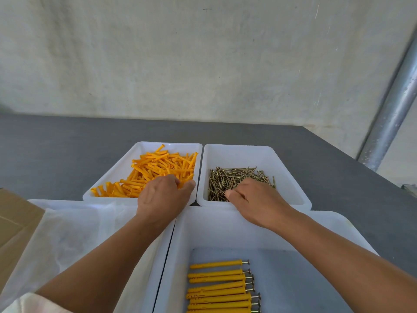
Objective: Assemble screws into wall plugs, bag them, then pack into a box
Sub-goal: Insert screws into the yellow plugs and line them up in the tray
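Head view, box [15, 222] far left, left hand [161, 197] curled into plugs [158, 166] in plug tray [117, 168], assembled plugs [221, 288] lying in near tray [203, 229], right hand [255, 199] curled into screws [237, 177] in screw tray [282, 163], I cannot tell whether either hand grips anything.

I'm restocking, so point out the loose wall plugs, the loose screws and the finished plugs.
loose wall plugs [158, 166]: head view, centre of pile
loose screws [234, 179]: head view, centre of heap
finished plugs [218, 288]: head view, middle plug's body
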A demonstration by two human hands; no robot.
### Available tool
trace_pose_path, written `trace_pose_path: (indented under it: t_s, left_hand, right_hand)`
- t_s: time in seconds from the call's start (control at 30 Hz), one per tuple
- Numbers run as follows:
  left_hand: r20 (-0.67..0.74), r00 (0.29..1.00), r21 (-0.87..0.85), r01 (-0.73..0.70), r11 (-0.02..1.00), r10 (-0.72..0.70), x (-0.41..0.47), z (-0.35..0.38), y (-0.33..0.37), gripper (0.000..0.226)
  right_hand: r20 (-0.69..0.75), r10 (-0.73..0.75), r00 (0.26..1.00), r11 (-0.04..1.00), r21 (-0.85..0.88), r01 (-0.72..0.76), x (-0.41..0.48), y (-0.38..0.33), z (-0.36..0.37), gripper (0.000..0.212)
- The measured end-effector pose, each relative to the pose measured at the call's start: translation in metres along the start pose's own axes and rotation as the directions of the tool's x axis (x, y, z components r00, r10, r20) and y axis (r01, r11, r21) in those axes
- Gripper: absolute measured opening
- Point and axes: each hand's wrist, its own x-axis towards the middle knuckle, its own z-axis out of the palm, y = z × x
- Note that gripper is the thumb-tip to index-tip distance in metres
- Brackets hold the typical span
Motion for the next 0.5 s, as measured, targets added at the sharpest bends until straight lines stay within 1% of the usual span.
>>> trace_pose_path:
  t_s: [0.13, 0.27, 0.3, 0.4, 0.5]
  left_hand:
    - [-0.044, 0.998, -0.03, -0.045, 0.999, 0.044, -0.002, -0.002, -0.002, 0.02]
    - [-0.133, 0.987, -0.099, -0.1, 0.99, 0.087, -0.002, -0.005, 0.001, 0.013]
    - [-0.161, 0.982, -0.121, -0.117, 0.986, 0.097, -0.002, -0.007, 0.002, 0.014]
    - [-0.26, 0.958, -0.178, -0.174, 0.968, 0.125, 0.0, -0.013, 0.006, 0.028]
    - [-0.326, 0.941, -0.3, -0.196, 0.933, 0.093, -0.001, -0.02, 0.012, 0.033]
  right_hand:
    - [-0.027, -0.015, 1.0, 0.999, 0.034, 0.016, 0.0, -0.002, -0.004, 0.038]
    - [-0.122, -0.005, 0.992, 0.991, 0.131, 0.021, -0.001, -0.002, -0.007, 0.028]
    - [-0.153, 0.0, 0.988, 0.987, 0.16, 0.024, -0.001, -0.002, -0.008, 0.027]
    - [-0.219, 0.015, 0.976, 0.976, 0.214, 0.033, -0.002, -0.005, -0.012, 0.029]
    - [-0.273, 0.039, 0.961, 0.969, 0.247, 0.03, -0.002, -0.007, -0.017, 0.03]
